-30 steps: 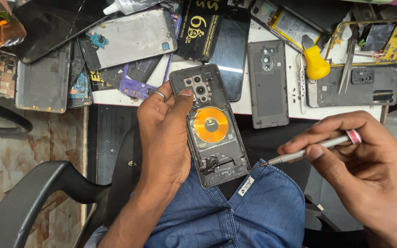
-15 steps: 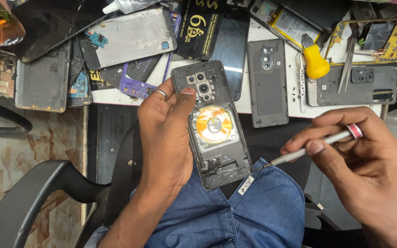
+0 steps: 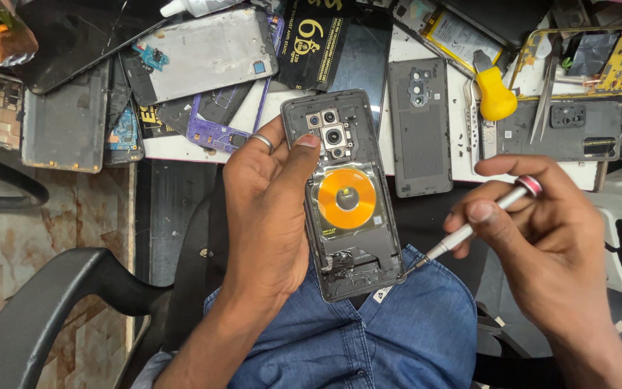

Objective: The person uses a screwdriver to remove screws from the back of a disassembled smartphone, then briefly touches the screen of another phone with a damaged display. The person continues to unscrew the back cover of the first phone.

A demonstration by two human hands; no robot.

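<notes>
My left hand [image 3: 268, 209] grips an opened dark phone [image 3: 347, 198] by its left side, thumb resting near the camera cluster at the top. Its back cover is off, showing an orange round coil in the middle and black parts at the lower end. The phone's lower end rests above my blue-jeaned knee [image 3: 368, 338]. In my right hand [image 3: 541, 238] I hold a thin silver screwdriver [image 3: 469, 230] with a red-ringed cap. Its tip sits at the phone's lower right corner.
The white worktable [image 3: 181, 148] carries several phone backs, frames and boards. A dark back cover [image 3: 420, 126] lies just right of the held phone, a yellow-handled tool [image 3: 494, 94] and tweezers [image 3: 545, 94] beyond it. A black chair arm [image 3: 52, 310] curves at lower left.
The screwdriver tip has come in from the right to the phone's lower right corner. My right hand rose slightly. The left hand and phone shifted only a little.
</notes>
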